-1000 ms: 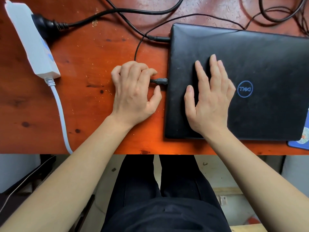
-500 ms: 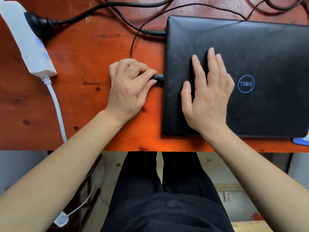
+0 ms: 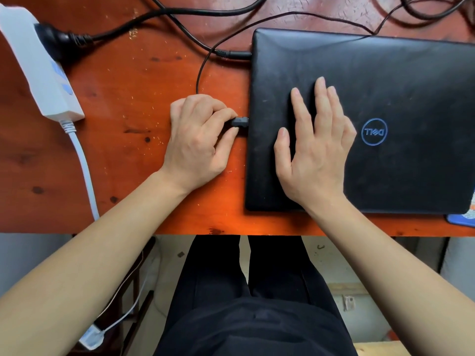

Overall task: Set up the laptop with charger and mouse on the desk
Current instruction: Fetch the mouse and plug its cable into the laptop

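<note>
A closed black Dell laptop lies on the red-brown wooden desk. My right hand rests flat on its lid, fingers spread. My left hand pinches a small black USB plug between thumb and forefinger, right at the laptop's left edge. The plug's thin black cable loops up and away over the desk. Higher on the same edge, the charger plug sits in its port. No mouse is in view.
A white power strip lies at the far left with a black mains plug in it and a white cord running off the front edge. Black cables cross the back of the desk. A blue pad pokes out at right.
My left thumb and forefinger have closed on the USB plug and brought it up against the laptop's left edge. My right hand has stayed flat on the lid.
</note>
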Action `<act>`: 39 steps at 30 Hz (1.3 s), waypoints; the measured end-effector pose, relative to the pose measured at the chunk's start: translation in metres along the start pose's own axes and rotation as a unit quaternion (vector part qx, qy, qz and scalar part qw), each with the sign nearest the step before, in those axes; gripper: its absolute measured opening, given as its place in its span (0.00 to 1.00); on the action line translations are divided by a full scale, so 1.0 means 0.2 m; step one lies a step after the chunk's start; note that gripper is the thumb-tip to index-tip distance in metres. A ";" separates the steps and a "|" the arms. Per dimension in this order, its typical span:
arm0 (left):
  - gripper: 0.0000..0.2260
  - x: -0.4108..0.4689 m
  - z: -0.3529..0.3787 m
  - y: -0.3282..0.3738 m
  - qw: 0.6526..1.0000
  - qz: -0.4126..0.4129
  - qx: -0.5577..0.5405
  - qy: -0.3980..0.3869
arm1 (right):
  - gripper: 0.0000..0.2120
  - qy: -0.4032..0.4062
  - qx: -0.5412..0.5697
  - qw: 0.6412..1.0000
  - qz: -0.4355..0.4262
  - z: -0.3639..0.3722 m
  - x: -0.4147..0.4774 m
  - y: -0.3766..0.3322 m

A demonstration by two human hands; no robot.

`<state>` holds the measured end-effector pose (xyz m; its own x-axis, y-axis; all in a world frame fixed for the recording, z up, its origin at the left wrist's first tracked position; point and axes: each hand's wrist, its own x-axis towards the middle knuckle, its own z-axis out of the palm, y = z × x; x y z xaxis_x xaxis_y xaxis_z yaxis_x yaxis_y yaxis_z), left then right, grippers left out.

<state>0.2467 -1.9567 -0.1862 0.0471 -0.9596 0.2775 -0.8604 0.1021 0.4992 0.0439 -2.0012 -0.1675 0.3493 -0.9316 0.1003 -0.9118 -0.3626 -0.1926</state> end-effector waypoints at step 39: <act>0.31 0.41 -0.75 0.21 0.966 -0.201 0.159 -0.014 | 0.29 -0.045 -0.005 0.999 -0.001 -0.72 0.34 -0.02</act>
<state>0.2896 -1.9915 -0.0194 0.4008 -0.9119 0.0884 -0.8877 -0.3627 0.2836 0.0406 -2.0588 -0.0195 0.3691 -0.9293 0.0130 -0.9127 -0.3651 -0.1832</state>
